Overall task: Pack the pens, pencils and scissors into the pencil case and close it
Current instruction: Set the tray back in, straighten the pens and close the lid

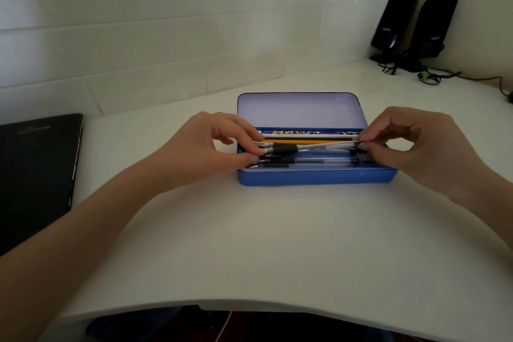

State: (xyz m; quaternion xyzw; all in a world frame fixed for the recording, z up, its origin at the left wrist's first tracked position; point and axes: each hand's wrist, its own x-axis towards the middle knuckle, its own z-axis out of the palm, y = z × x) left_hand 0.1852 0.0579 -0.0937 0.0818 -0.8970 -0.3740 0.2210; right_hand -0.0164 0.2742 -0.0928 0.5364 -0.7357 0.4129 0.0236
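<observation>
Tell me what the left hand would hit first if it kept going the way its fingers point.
The left hand points rightward along the pens in the open pencil case. It already touches their near ends; beyond them, probably the right hand.

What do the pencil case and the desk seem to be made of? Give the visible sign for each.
Pencil case: probably painted metal, perhaps hard plastic; its blue walls are thin and stiff, with rounded corners, and the pale inside of the open lid has a soft sheen.
Desk: a smooth, matt white board, likely laminate; no grain shows.
</observation>
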